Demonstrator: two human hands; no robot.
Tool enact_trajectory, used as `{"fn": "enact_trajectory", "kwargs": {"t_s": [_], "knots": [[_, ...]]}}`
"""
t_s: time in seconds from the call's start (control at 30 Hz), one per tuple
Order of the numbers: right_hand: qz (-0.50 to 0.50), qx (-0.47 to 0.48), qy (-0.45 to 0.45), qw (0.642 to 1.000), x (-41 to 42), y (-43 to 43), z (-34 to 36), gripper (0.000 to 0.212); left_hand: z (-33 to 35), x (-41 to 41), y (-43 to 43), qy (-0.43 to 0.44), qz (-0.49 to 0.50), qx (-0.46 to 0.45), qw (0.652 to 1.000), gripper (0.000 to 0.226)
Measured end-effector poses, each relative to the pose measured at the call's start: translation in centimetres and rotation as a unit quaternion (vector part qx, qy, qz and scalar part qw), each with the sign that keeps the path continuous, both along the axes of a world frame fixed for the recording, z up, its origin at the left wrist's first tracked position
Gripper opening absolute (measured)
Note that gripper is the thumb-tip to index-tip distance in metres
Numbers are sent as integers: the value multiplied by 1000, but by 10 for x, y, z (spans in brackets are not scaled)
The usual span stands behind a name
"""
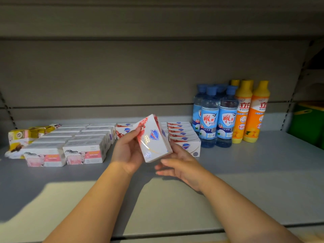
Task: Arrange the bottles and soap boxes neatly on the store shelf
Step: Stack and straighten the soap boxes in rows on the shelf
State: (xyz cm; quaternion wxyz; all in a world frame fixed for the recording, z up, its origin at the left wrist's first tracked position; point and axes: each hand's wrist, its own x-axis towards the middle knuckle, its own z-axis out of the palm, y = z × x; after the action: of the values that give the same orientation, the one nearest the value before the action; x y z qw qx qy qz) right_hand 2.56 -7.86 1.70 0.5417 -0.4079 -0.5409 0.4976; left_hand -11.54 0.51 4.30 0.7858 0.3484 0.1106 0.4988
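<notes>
While your left hand (128,151) pinched the soap box (152,139) by its edge, tilted above the shelf (263,172), it looked light, stiff and glossy, likely slippery; its short edges seemed the surest hold. Your right hand (180,165) hovered, fingers slack, just beneath its lower corner. Just beyond that hand stood matching boxes (184,135).

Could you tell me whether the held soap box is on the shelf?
Off it: the white-and-red cardboard soap box is tilted in the air, gripped by the left hand.

Open shelf (263,174) front; soap boxes (84,151) left and centre, bottles (226,118) right rear.
</notes>
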Motion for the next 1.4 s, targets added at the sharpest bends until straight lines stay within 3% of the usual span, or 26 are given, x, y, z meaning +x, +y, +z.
{"fn": "enact_trajectory", "kwargs": {"t_s": [0.07,0.17,0.3,0.5,0.57,0.6,0.67,0.73,0.8,0.93,1.03,1.13,1.2,1.4], "knots": [[-39,19,-85,995,-4,1,-8,38,-2,-1,-2,3,-20,21,1000,20],[-112,101,-156,976,-6,3,-14,41,0,-2,-5,22,-41,62,997,24],[-245,298,-299,873,-1,7,-12,58,3,-1,-4,91,-15,60,994,55],[-376,373,-387,755,7,7,-7,64,3,-2,-9,64,-39,60,995,39],[-374,391,-405,737,8,9,-7,59,4,-2,-8,66,-14,56,996,38],[-354,389,-396,753,9,10,-8,56,4,-2,-7,71,3,53,996,36],[-296,347,-326,828,7,11,-11,49,3,-1,-2,118,68,60,989,30],[-248,253,-217,910,5,10,-12,44,2,3,1,206,158,70,963,29],[-196,156,-113,961,4,11,-13,38,2,7,3,281,206,91,933,34],[-133,-6,41,990,5,14,-12,15,-4,4,5,410,242,231,848,24],[-88,-103,132,982,6,16,-12,16,-9,-3,11,478,193,221,828,13],[-122,-111,76,983,7,20,-15,18,-11,-13,18,490,93,125,858,27],[-146,-88,24,985,7,21,-18,16,-11,-20,22,494,61,128,858,31],[-207,0,-213,955,12,24,-29,50,-18,-27,30,571,98,239,780,32]]}}
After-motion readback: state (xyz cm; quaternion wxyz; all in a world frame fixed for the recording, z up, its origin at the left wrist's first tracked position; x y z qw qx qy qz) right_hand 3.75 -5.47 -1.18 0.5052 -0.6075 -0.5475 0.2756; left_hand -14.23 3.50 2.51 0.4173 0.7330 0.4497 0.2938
